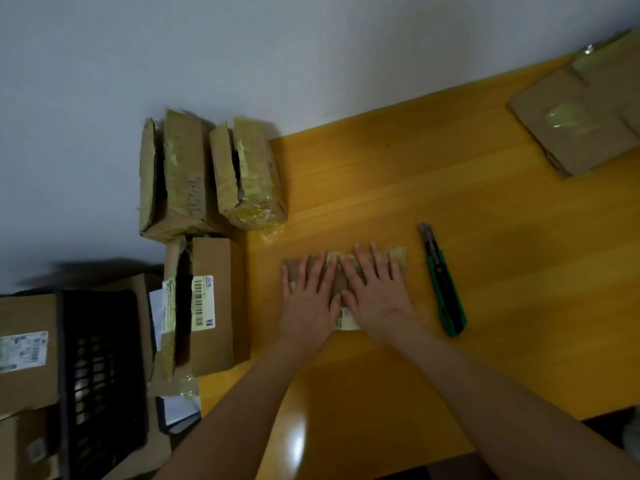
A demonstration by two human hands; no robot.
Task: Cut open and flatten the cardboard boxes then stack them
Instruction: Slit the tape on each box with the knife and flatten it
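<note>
1. Head view: a flattened box (293,269) lies near the middle of the yellow wooden table (485,202). The left hand (309,299) and right hand (375,292) rest on it palm-down, side by side. Their fingers are straight and spread, pressing the cardboard and gripping nothing.
2. A white label (348,322) peeks out at the near edge of the flattened box, between the wrists. Most of it is covered and its print cannot be read.
3. A green-and-black utility knife (441,282) lies on the table just right of the right hand, not touching it.
4. At the table's left edge stands an opened barcode box (221,306). Its sticker (204,303) shows bar codes, but the characters are too small to read.
5. Beyond it are two taped boxes (173,178) with split tops. What they rest on is unclear.
6. At the far right corner lies a flat stack (581,116) of cardboard with glossy tape, cut off by the frame.
7. At lower left is a black crate (100,368), and beside it a labelled carton (24,348) with blurred print, partly out of frame.
</note>
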